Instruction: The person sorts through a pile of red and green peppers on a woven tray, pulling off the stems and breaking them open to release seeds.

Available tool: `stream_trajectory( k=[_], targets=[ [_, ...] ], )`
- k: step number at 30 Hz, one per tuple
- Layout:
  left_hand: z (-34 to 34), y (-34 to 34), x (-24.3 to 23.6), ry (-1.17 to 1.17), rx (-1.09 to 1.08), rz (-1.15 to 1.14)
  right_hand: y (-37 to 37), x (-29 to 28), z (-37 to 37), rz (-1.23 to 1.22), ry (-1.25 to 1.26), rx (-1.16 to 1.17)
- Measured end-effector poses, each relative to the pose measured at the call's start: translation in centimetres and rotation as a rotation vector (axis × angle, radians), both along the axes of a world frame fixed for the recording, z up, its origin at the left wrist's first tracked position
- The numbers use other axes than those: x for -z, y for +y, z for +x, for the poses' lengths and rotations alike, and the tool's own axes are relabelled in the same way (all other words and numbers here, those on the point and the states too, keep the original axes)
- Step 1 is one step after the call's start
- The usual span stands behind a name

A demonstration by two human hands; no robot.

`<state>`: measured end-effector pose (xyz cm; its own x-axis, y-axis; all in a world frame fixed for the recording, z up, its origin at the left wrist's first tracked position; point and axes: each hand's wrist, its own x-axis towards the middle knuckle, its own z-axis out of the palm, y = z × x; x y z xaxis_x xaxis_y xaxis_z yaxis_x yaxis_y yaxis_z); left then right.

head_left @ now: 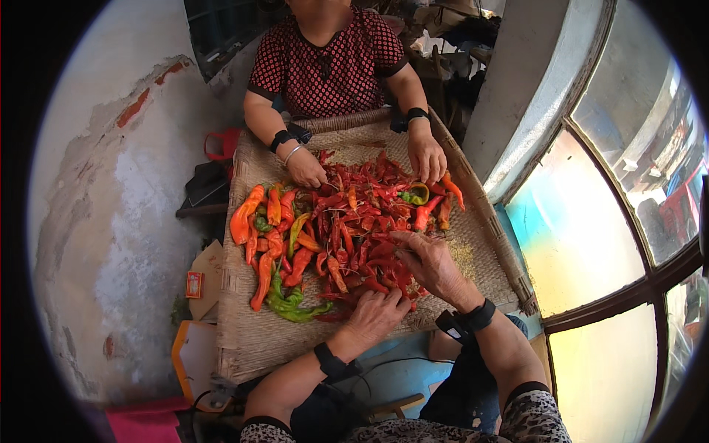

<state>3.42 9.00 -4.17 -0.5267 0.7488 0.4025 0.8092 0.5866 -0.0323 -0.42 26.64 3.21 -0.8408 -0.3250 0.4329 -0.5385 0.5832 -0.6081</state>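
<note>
A woven tray (236, 332) with a raised rim holds dried red chili peppers (354, 199), plumper orange-red peppers (247, 214) along its left and green peppers (288, 303) at lower left. My left hand (373, 321) is at the near side of the red heap, its bent fingers a little apart on the peppers. My right hand (432, 269) reaches over the heap from the right, thumb and index finger apart. Small yellowish bits, apparently seeds (461, 251), lie beside it on the weave.
Across the tray, another person in a patterned top (325, 81) has both hands (427, 155) among the peppers. A cracked wall (111, 221) stands left, a paned glass window (583, 221) right. Cardboard (207, 262), dark items (203, 184) and a red object (221, 144) sit beside the tray.
</note>
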Motion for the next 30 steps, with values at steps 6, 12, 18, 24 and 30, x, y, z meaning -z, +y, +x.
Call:
stream_trajectory(
  k=[6,12,18,24,30],
  targets=[
    [0.5,-1.6,-0.9,-0.097,-0.005,0.205,0.7,0.0,0.0,-0.014,-0.063,0.037],
    [-1.9,-4.1,-3.5,-0.265,-0.201,0.548,4.8,1.2,-3.2,0.204,-0.083,0.305],
    [-2.8,-3.9,-3.2,-0.343,-0.260,0.556,3.9,5.5,-5.3,0.150,0.012,0.163],
    [-2.0,-4.3,-3.1,-0.290,-0.247,0.459,-1.9,5.0,-1.3,0.312,0.014,0.030],
    [-1.3,-3.8,-2.7,-0.300,-0.220,0.383,0.1,2.4,-0.7,0.281,-0.143,-0.067]
  ],
)
